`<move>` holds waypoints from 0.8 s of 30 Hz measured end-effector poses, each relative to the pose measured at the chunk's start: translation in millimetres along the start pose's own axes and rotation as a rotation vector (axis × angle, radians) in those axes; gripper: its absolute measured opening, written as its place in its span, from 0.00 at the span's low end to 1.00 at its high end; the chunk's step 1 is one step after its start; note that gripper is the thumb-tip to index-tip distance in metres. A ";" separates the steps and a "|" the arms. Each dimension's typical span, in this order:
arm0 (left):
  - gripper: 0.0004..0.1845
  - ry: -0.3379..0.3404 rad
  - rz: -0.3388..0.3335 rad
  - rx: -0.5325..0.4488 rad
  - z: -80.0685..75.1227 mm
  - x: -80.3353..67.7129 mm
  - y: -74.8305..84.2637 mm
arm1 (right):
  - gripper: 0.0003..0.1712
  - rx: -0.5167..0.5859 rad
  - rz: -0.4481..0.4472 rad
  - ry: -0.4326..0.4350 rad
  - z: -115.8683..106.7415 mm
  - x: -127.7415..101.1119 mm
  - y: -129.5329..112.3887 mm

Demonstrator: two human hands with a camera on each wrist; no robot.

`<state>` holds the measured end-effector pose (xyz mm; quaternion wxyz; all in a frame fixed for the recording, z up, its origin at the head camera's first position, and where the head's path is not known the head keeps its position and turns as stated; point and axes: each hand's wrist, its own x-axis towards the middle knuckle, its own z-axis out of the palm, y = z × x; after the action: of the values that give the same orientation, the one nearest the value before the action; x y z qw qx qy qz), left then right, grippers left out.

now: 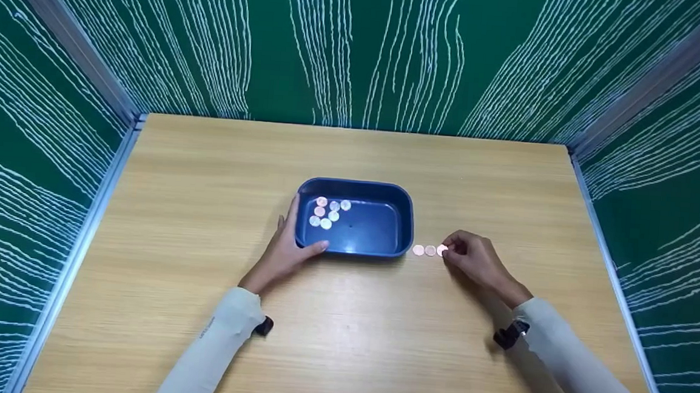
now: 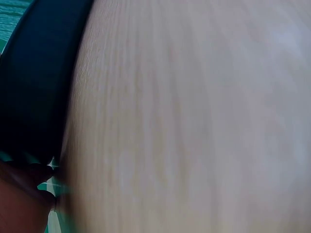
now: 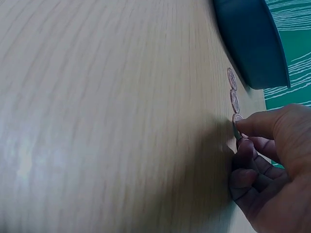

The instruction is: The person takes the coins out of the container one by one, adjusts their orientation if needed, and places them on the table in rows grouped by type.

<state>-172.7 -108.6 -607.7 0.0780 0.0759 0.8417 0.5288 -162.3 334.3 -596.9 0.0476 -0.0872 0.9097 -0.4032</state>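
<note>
Three round copper coins (image 1: 430, 250): right hand (image 1: 478, 260) pinches one, left hand (image 1: 286, 246) holds the blue plastic tray (image 1: 406, 224).

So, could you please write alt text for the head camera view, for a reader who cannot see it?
The right hand pinches the nearest of three small round coins lying in a row on a light wooden table, just right of a dark blue rectangular plastic tray. The left hand holds the tray's left side; several more coins lie inside.
</note>
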 end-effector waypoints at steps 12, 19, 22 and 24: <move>0.66 -0.004 -0.010 -0.037 1.0 -1.5 0.3 | 0.04 -0.068 -0.038 0.020 4.1 -3.5 0.1; 0.66 -0.006 -0.016 -0.042 0.6 -2.6 1.6 | 0.03 -0.025 0.002 0.021 3.4 -4.0 0.0; 0.66 0.001 -0.005 -0.028 1.0 -2.1 1.6 | 0.03 0.017 0.025 0.023 2.3 -4.4 -0.9; 0.67 0.004 -0.004 -0.018 1.0 -2.0 1.4 | 0.04 0.054 0.036 0.013 1.5 -4.5 -2.6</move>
<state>-170.5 -107.5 -606.8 0.0780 0.0723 0.8371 0.5365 -157.3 332.4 -595.9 0.0512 -0.0667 0.9003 -0.4271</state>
